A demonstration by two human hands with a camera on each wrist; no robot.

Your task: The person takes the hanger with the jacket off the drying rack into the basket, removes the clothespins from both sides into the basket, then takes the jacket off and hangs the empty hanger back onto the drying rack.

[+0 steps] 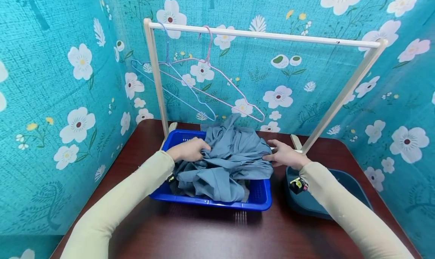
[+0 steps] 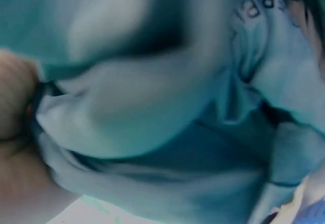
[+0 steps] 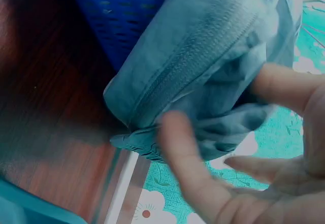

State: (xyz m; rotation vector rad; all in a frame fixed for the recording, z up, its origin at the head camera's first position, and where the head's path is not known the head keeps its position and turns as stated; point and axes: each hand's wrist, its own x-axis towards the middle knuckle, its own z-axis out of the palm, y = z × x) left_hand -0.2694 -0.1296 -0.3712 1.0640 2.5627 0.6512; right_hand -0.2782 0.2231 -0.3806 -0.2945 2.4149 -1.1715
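A crumpled blue-grey garment [image 1: 234, 149] is heaped in and above a blue plastic basket [image 1: 210, 203], overhanging its right and back edges. My left hand [image 1: 191, 150] grips a fold on the garment's left side; in the left wrist view, the bunched cloth [image 2: 152, 117] fills most of the picture and shows some dark printed letters. At the garment's right edge is my right hand [image 1: 284, 154], its fingers spread and extended against the cloth. A long stitched seam [image 3: 198, 56] runs along the fabric near those fingers in the right wrist view.
Behind the basket stands a wooden rack [image 1: 265, 34]; a blue hanger [image 1: 173, 91] and a pink hanger [image 1: 234, 86] hang from its bar. A dark teal bin [image 1: 351, 183] sits on the brown table [image 1: 204, 236] under my right forearm. Flowered cloth [image 1: 78, 123] surrounds the table.
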